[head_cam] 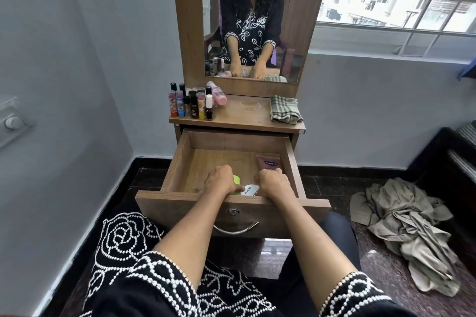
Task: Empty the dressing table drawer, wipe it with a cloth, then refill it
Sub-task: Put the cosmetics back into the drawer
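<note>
The wooden drawer (177, 162) of the dressing table is pulled out wide. Both my hands reach into its near end. My left hand (221, 180) is closed over a light green item (236, 179), and its thumb rests on a white tub (251, 190). My right hand (274, 181) is curled around the lower end of a brown Vaseline tube (268, 162) that lies by the drawer's right wall. The rest of the drawer floor is bare wood. A folded checked cloth (284, 109) lies on the tabletop at the right.
Several cosmetic bottles and lipsticks (192, 104) stand on the tabletop's left side, with a pink bottle (219, 96) lying behind them. A mirror (255, 20) rises behind. A crumpled grey-green cloth (409, 231) lies on the floor to the right. My knees sit under the drawer front.
</note>
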The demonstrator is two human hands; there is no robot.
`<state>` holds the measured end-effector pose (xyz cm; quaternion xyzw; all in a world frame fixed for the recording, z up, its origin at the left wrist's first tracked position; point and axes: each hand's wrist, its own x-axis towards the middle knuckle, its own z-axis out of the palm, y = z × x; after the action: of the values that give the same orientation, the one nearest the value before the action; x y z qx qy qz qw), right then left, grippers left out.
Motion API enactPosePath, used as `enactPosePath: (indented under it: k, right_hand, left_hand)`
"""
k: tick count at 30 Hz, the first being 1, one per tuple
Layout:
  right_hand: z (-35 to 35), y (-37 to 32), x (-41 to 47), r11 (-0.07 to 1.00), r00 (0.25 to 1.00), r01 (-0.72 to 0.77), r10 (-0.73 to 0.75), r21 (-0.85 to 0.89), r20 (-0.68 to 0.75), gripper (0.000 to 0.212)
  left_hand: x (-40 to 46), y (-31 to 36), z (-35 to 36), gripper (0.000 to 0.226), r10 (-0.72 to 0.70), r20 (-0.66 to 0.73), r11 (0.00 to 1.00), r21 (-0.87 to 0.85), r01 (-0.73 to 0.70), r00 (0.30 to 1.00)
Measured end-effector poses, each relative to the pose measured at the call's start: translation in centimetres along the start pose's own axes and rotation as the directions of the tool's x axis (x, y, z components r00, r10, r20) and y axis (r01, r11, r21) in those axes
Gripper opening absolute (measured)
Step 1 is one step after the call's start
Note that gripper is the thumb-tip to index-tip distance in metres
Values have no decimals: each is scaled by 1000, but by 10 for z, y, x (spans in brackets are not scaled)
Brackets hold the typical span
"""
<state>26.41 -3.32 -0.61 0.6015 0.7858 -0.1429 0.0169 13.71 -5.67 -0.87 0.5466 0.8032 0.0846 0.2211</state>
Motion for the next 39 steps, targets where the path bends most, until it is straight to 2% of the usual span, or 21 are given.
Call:
enactPosePath:
  k: [9, 13, 16, 19, 21, 24, 28, 33, 39]
  right_hand:
    - [6, 4, 6, 997, 994, 69, -67, 28, -82, 31]
    - [5, 3, 8, 994, 987, 92, -83, 63, -136, 48]
    - [6, 3, 10, 989, 973, 116, -94, 95, -210, 37]
    - [2, 2, 15, 962, 961, 155, -94, 224, -261, 32]
    - [-7, -3, 21, 921, 950, 177, -68, 347, -305, 29]
    - [-33, -15, 34, 800, 929, 213, 12, 561, -369, 24]
    - [-69, -31, 58, 664, 922, 238, 74, 708, -379, 22]
    - [-101, -41, 99, 569, 951, 188, 98, 801, -293, 31]
    - [-103, -52, 149, 487, 968, 119, 136, 865, -210, 34]
  left_hand:
    - [-2, 1, -2, 61, -40, -64, 999, -37, 38, 997]
    - [-2, 2, -2, 60, -59, -111, 997, -50, 54, 992]
    - [-3, 3, -5, 60, -74, -161, 995, -73, 63, 984]
    - [-5, 6, -10, 54, -75, -280, 989, -146, 34, 957]
    - [-4, 11, -17, 47, -42, -373, 981, -191, -32, 927]
    - [11, 26, -37, 42, 12, -485, 933, -309, -184, 875]
    - [32, 49, -69, 38, 98, -583, 869, -344, -354, 807]
    - [57, 73, -96, 45, 51, -579, 834, -424, -354, 814]
    - [96, 76, -89, 45, 11, -523, 829, -472, -300, 852]
